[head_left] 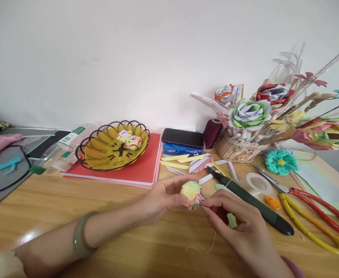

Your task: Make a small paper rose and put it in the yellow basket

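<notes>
- Head view: toward the bench's (123, 247) left end, a pink glue gun (4, 143) lies on a grey mat (5, 177).
- Near the back edge, a yellow woven basket (105, 152) with two small paper flowers (129, 139) rests on red sheets (146, 170).
- Over the middle of the bench, the left hand (165, 199) holds a yellow, pink and green paper flower (191, 191) between thumb and fingers.
- Behind it, a phone (182, 137) lies on a blue packet (175, 149); paper strips (176, 157) are scattered in front.
- Right hand (239, 224): thumb and forefinger pinched narrow at the flower's right side; what sits between them cannot be told. A loose thread (202, 251) curls below.
- Toward the back right corner, a filled flower pot (235, 150); nearer, a dark green-handled tool (262, 212), a tape roll (259, 189) and red-and-yellow scissors (298, 220).
</notes>
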`<control>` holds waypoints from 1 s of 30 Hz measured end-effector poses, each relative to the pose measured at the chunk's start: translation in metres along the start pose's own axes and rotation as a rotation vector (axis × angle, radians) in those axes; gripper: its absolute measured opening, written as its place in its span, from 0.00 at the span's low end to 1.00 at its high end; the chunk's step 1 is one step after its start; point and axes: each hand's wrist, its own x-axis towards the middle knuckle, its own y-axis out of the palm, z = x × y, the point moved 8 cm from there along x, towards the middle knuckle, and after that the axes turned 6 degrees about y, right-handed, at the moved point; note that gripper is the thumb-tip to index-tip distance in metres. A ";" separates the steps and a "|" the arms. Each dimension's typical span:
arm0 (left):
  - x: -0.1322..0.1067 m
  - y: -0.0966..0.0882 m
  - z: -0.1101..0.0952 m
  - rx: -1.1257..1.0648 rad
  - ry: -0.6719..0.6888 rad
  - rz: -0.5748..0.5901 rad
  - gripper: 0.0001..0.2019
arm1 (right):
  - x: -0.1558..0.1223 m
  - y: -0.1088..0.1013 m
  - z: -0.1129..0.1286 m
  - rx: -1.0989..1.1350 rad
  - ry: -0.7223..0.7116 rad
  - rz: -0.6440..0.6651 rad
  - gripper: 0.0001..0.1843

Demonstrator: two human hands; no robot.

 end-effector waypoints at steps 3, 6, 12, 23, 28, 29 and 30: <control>0.001 0.001 -0.001 0.025 0.040 0.028 0.22 | 0.004 0.002 -0.011 0.037 0.120 0.031 0.08; 0.001 -0.002 -0.002 0.074 0.090 0.017 0.20 | 0.005 0.009 -0.027 0.140 0.293 0.095 0.07; 0.003 -0.002 -0.009 0.174 0.207 0.012 0.18 | -0.004 0.019 -0.053 0.382 0.554 0.123 0.09; -0.005 0.011 -0.002 0.157 0.171 0.065 0.13 | -0.004 0.018 -0.047 0.166 0.472 0.118 0.11; -0.010 0.015 -0.001 0.221 0.206 0.104 0.11 | -0.005 0.006 -0.023 -0.090 0.189 -0.106 0.07; -0.010 0.015 -0.002 0.220 0.213 0.102 0.11 | -0.005 0.004 -0.019 -0.098 0.143 -0.127 0.07; -0.010 0.014 -0.003 0.214 0.221 0.100 0.11 | -0.005 0.004 -0.016 -0.081 0.120 -0.123 0.07</control>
